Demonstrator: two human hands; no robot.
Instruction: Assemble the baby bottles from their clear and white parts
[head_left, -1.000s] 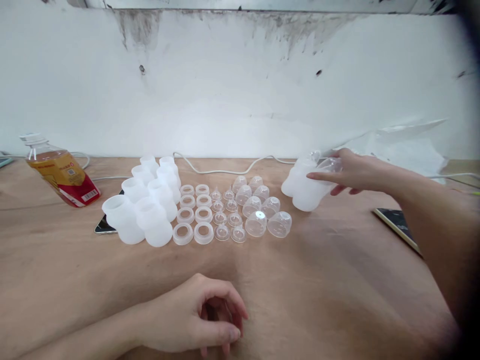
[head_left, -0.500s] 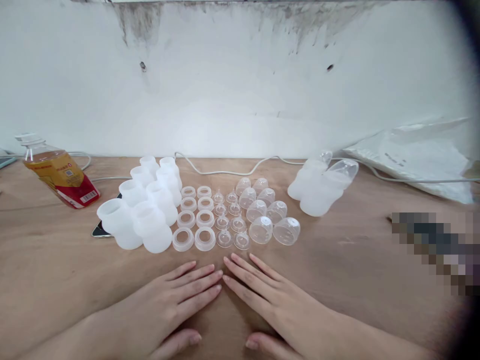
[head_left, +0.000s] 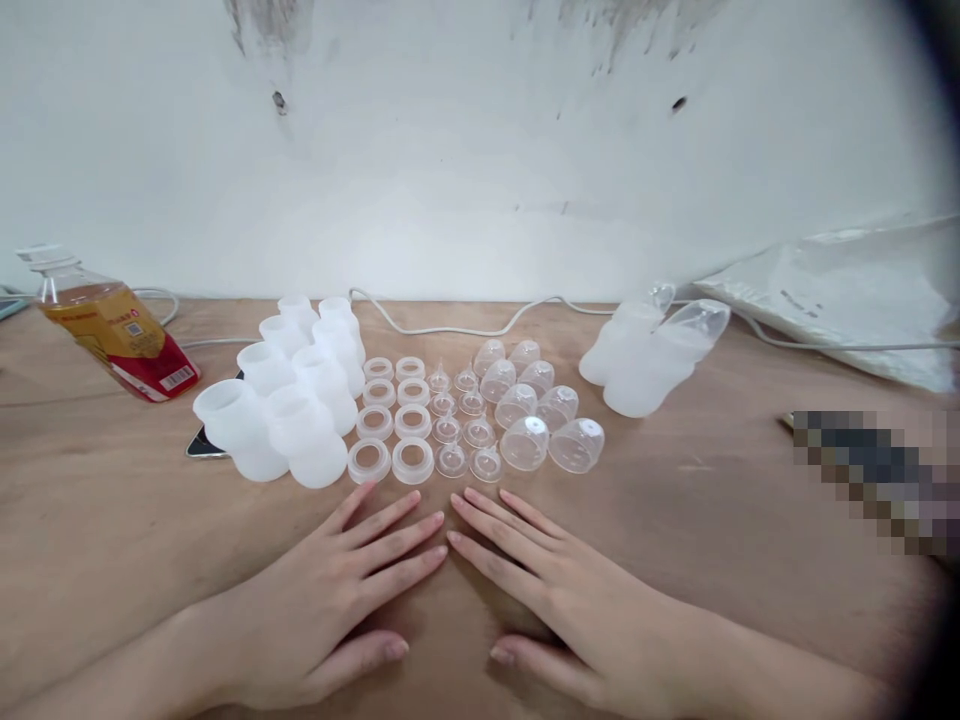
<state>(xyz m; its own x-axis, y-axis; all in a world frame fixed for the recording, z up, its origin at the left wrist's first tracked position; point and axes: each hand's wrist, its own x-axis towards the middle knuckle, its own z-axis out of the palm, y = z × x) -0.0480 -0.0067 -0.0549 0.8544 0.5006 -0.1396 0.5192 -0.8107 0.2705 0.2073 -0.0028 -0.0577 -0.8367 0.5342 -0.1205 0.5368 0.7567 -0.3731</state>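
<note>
My left hand [head_left: 352, 580] lies palm down on the wooden table, its fingers spread, just in front of two columns of white collar rings [head_left: 412, 460]. Opposite it, my right hand [head_left: 551, 590] rests flat with fingers stretched out, nearest to the clear bottle nipples [head_left: 486, 463]. Neither hand holds anything. Left of the rings, several frosted white baby bottle bodies [head_left: 307, 440] stand open-topped in two columns. To the right of the nipples sit several clear dome caps [head_left: 577, 445], also in two columns.
At the left leans a drink bottle [head_left: 124, 340] with a yellow and red label. Frosted bottles with clear caps [head_left: 641, 360] stand back right. A white cable [head_left: 450, 330] runs along the wall past a plastic bag [head_left: 847, 290]. A dark phone-like slab [head_left: 206, 445] shows under the bottle bodies.
The camera has tilted down slightly, so the wall shows less. My left fingers have spread a little wider, the little finger reaching closer to the rings. The laid-out parts stay put.
</note>
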